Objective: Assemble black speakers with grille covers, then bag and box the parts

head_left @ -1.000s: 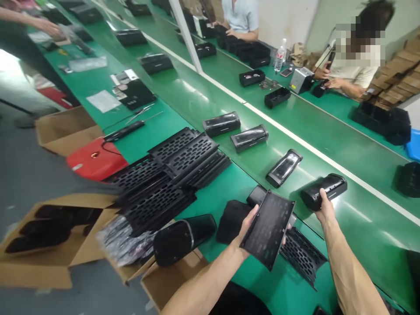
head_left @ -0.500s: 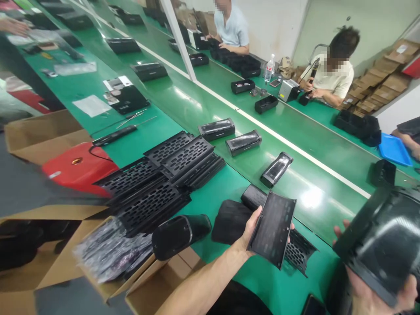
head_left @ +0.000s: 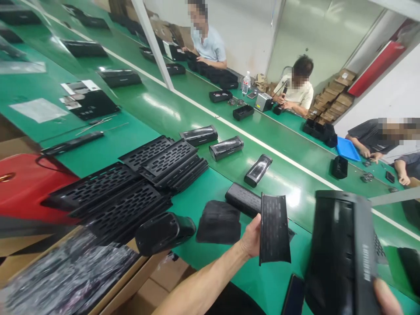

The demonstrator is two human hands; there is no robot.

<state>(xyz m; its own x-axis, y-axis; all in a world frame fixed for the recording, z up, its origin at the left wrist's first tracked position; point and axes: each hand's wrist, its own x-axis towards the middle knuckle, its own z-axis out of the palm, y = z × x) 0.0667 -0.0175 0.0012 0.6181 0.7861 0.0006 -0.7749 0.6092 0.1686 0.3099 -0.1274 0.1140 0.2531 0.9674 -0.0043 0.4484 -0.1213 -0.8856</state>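
Observation:
My left hand [head_left: 252, 236] grips the left edge of a curved black mesh panel [head_left: 275, 229], its inner face toward me, above the green table. On the right, close to the camera, my right hand [head_left: 387, 297] holds a large glossy black housing [head_left: 334, 249] upright; only part of the hand shows at its lower right edge. Left of the panel lie a black fabric sheet [head_left: 218, 222] and a long black speaker body [head_left: 243, 199]. A phone [head_left: 293, 293] rests between the panel and the housing.
Slotted black panels [head_left: 131, 197] are stacked at the left, beside a black cylinder [head_left: 164, 232] and a carton of plastic-wrapped parts [head_left: 75, 271]. Three glossy housings [head_left: 226, 148] sit on the green conveyor. Other people work across it, near a blue tray [head_left: 348, 149].
The view has turned right. The housing in my right hand has swung upright, its lettered side now showing. The mesh panel in my left hand has also turned more upright.

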